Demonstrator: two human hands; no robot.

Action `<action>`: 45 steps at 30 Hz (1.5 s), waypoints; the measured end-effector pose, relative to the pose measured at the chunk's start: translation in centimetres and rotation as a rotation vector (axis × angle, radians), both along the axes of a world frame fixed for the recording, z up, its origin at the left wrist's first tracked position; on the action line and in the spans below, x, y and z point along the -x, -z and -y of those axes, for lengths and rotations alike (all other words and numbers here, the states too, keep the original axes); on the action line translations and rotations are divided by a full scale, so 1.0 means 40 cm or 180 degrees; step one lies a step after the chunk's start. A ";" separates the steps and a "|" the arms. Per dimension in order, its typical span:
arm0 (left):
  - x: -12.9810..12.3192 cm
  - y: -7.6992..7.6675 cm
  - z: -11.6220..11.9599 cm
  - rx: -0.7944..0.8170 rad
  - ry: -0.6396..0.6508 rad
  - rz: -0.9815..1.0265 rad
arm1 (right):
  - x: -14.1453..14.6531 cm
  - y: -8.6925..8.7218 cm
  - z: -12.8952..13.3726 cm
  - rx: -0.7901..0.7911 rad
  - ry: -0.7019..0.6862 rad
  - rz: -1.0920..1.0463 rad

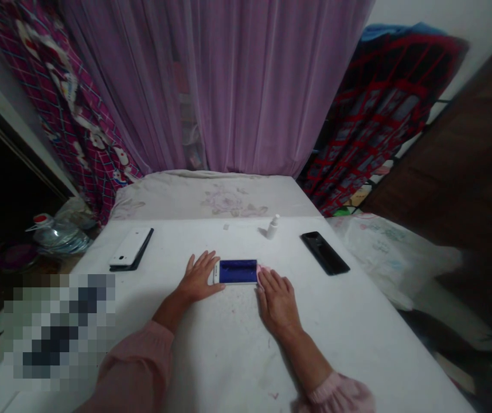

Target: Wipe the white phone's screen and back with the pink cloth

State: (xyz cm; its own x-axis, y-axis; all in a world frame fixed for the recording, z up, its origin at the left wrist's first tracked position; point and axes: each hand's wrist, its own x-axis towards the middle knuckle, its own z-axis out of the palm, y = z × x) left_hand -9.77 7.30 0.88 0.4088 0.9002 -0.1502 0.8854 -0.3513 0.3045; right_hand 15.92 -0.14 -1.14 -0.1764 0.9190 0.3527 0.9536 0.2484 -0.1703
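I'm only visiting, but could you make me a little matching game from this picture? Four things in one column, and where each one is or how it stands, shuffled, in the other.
Things
1. Small white bottle
2. Black phone
3. Pink cloth
4. Blue-screened phone

Places and states
A. Lying with the left hand at one end
B. Lying near the right edge of the table
C. Partly hidden under the right hand
D. Standing upright

Right pairs: 1-D, 2-B, 3-C, 4-A
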 end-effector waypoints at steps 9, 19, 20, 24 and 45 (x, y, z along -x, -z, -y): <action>0.037 0.034 -0.011 -0.0074 0.0211 0.0119 | 0.063 -0.013 0.007 0.0106 -0.0262 0.0055; 0.031 0.021 -0.002 -0.0123 0.0274 0.0253 | 0.176 -0.031 0.008 0.0233 -0.0945 0.0029; 0.028 0.016 -0.001 -0.0095 0.0267 0.0238 | 0.169 -0.032 0.009 0.0246 -0.0938 0.0036; 0.015 -0.010 0.002 0.0080 0.0220 0.0082 | 0.155 -0.033 0.017 0.0291 -0.0910 0.0042; 0.010 0.017 0.000 -0.0195 0.0199 0.0055 | 0.008 -0.010 0.022 0.0100 0.0134 0.0291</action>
State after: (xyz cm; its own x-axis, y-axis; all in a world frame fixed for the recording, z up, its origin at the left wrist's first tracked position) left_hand -10.15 7.31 0.20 0.4664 0.8801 -0.0882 0.8560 -0.4240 0.2957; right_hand 15.60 -1.04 -0.76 -0.1676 0.9366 0.3077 0.9750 0.2037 -0.0891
